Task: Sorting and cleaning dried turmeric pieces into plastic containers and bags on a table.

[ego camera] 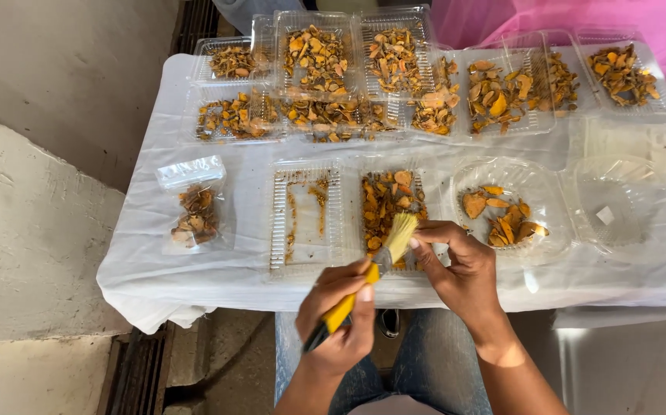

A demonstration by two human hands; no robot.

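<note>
My left hand [341, 311] grips the yellow handle of a small brush [383, 257] at the table's near edge. The pale bristles point up and right over a clear hinged plastic box [308, 265]. Its right half holds dried orange-yellow slices [388, 201]; its left half shows only crumbs. My right hand [460, 265] sits beside the bristles, fingertips touching them, and seems to pinch a small piece, though I cannot see it clearly.
A white cloth [141, 261] covers the table. Several clear boxes of dried slices [318, 61] line the far side. A small sealed bag [194, 207] lies at left. A round clear container [541, 192] with a few slices and its open lid [625, 204] stand at right.
</note>
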